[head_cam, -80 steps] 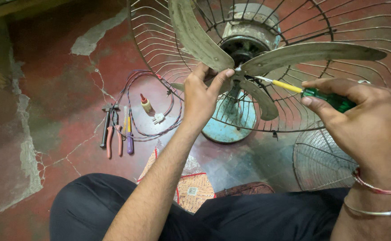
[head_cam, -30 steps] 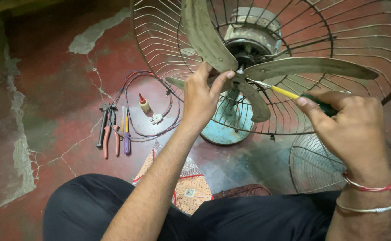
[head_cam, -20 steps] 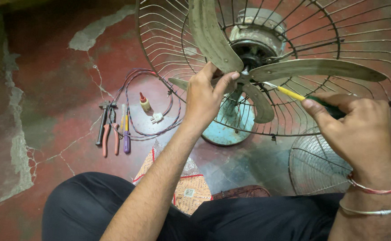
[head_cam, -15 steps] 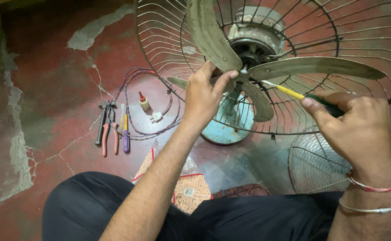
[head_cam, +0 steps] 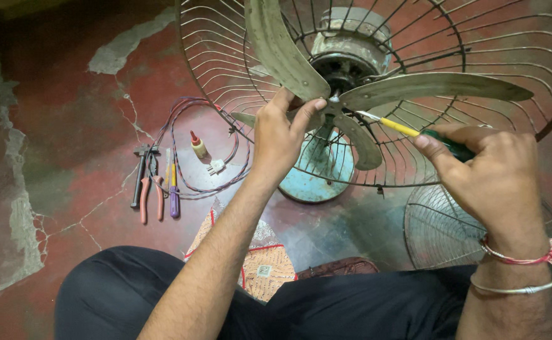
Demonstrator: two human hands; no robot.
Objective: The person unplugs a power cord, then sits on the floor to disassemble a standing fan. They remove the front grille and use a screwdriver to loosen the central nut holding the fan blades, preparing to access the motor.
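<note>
1. A person sits on a cracked red floor (head_cam: 68, 126), dark-trousered legs (head_cam: 351, 308) nearest the camera, a patterned cloth (head_cam: 266, 264) beside them.
2. The right hand (head_cam: 496, 182), fingers curled shut around a green-handled screwdriver (head_cam: 414, 132), aims its tip at the fan hub (head_cam: 335, 94).
3. The left hand (head_cam: 279, 135) grips the fan blades (head_cam: 288, 56) at the hub, fingers partly closed.
4. To the left on the floor lie pliers (head_cam: 147, 186), a small bottle (head_cam: 197, 145) and coiled wire (head_cam: 181, 113).
5. Behind stands the wire fan guard (head_cam: 225, 63) on its blue base (head_cam: 317, 182).

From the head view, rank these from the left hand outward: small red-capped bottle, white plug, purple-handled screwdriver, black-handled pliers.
1. White plug, just left of the left hand.
2. Small red-capped bottle, slightly farther left.
3. Purple-handled screwdriver, on the floor, farther left.
4. Black-handled pliers, leftmost.
</note>
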